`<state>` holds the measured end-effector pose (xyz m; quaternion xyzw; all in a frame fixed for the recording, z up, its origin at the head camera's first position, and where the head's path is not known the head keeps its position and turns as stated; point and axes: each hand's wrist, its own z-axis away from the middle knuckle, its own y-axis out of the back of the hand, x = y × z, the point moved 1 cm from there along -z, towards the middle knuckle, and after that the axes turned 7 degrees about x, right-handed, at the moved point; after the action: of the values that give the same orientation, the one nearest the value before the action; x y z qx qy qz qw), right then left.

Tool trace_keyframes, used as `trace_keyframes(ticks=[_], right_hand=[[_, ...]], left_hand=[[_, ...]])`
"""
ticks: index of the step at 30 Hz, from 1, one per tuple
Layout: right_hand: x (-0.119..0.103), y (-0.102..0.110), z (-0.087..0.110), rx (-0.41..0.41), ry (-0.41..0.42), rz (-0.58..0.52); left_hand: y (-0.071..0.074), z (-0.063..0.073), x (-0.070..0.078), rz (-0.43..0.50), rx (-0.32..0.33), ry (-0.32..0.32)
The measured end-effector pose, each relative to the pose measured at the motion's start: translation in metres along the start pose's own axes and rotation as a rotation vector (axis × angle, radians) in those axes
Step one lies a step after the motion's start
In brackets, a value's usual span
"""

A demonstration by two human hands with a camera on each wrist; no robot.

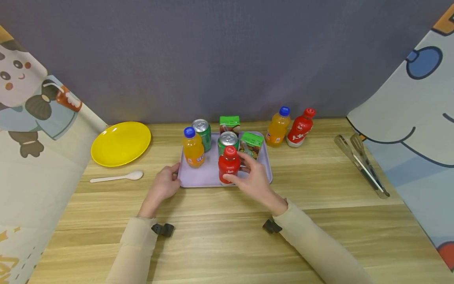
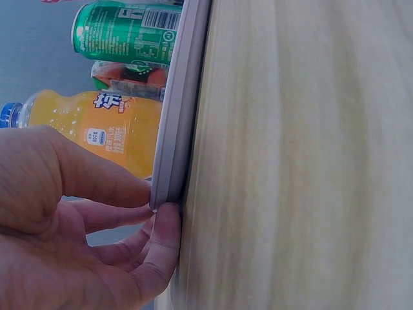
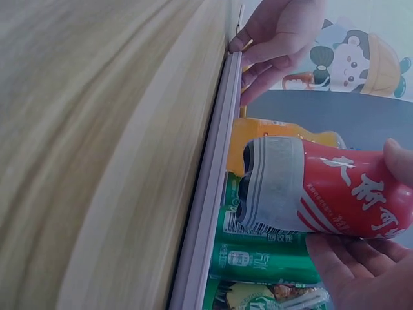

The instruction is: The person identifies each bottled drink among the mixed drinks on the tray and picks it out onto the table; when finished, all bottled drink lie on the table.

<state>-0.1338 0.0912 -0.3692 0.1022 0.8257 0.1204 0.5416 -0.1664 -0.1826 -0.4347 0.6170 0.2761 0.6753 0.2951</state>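
Observation:
A lilac tray point(image 1: 202, 180) holds an orange soda bottle point(image 1: 193, 151), two green cans with silver tops, such as the rear one point(image 1: 203, 136), and small green-topped drink cartons point(image 1: 251, 145). My left hand point(image 1: 166, 182) pinches the tray's near left corner, thumb and fingertips at the rim in the left wrist view. In my right hand point(image 1: 254, 179) is a red-capped red drink bottle point(image 3: 348, 187), gripped round its side and upright over the tray's front part. Whether its base touches the tray I cannot tell. It partly hides the front green can point(image 3: 264, 258).
Right of the tray stand another orange soda bottle point(image 1: 278, 128) and another red bottle point(image 1: 300, 128). Metal tongs point(image 1: 361, 165) lie at the far right. A yellow plate point(image 1: 120, 144) and a white spoon point(image 1: 118, 177) lie on the left. A grey wall point(image 1: 227, 59) rises behind.

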Motion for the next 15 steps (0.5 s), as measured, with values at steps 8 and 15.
trace_keyframes(ticks=[8, 15], right_hand=[[0.001, 0.01, 0.002, 0.028, 0.002, -0.023], [0.003, 0.02, 0.004, 0.033, 0.011, -0.03]], left_hand=[[-0.001, 0.0, 0.0, -0.008, 0.001, -0.007], [0.0, 0.0, 0.0, -0.011, -0.004, -0.003]])
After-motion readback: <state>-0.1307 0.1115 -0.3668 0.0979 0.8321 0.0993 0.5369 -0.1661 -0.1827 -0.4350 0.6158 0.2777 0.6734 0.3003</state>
